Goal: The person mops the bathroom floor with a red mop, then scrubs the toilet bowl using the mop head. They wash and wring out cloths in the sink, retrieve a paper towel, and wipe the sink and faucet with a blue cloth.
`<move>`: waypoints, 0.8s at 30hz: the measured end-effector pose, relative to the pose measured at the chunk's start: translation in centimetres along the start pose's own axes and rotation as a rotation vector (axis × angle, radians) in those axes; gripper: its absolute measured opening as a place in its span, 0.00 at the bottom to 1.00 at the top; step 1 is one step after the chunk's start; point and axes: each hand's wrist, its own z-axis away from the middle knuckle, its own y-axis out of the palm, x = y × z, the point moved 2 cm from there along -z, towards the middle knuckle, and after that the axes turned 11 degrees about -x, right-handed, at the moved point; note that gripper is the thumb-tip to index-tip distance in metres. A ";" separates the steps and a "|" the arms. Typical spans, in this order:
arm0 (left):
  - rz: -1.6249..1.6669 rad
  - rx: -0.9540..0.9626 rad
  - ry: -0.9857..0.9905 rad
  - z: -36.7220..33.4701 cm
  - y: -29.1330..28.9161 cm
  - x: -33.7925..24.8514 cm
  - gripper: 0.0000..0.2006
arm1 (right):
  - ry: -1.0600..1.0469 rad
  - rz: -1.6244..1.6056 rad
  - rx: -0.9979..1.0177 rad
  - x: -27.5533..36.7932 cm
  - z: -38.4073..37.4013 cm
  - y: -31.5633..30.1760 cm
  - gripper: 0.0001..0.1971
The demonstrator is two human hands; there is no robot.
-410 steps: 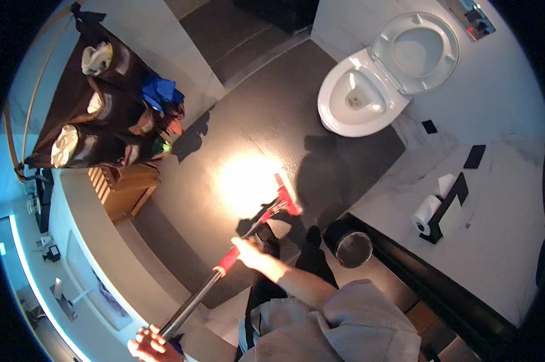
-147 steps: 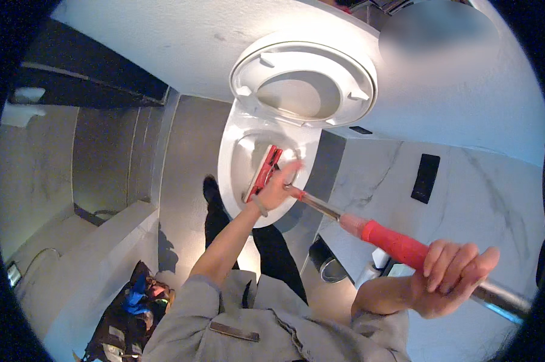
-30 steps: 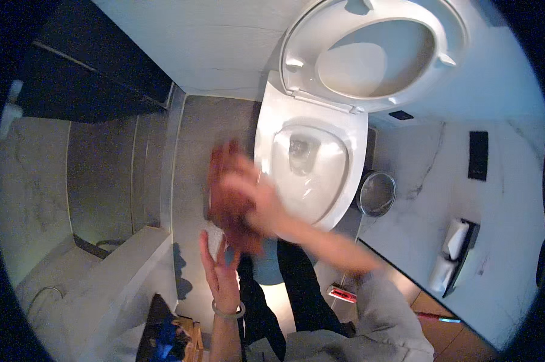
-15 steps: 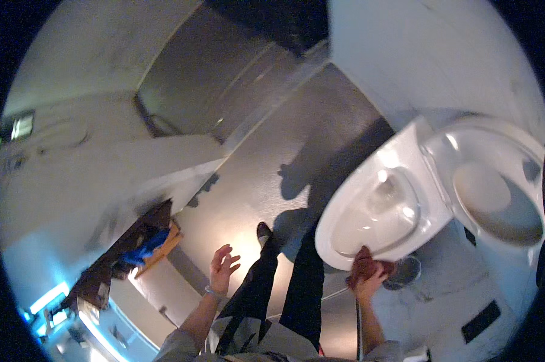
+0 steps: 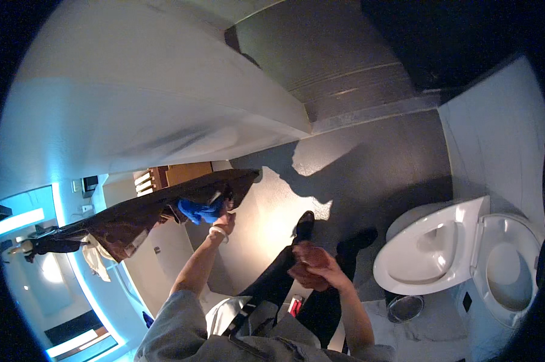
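My right hand (image 5: 334, 276) is closed around a crumpled reddish-brown cloth (image 5: 307, 258), held in front of my legs. My left arm stretches forward, with a pale band on the wrist. Its hand (image 5: 226, 222) is at a long dark hanging bag or sheet (image 5: 145, 208), right beside a bright blue bundle (image 5: 201, 210) that looks like a glove or cloth. Dark material and shadow obscure the left fingers, so their grip does not show.
A white toilet (image 5: 399, 285) with its lid raised (image 5: 524, 228) stands at the right. Beside its base is a round metal drain or bin (image 5: 405, 308). A pale wall (image 5: 182, 114) runs along the far left, and a lit mirror (image 5: 49, 274) is at the left edge.
My view has turned left, so the toilet sits farther right. My left hand has gone from free air to the dark hanging thing. The right hand has carried the cloth away from the toilet rim.
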 end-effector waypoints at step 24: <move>0.467 -0.545 0.248 2.9 -23.8 -11.4 0.20 | -0.947 0.648 -0.087 8.0 -17.8 26.8 0.21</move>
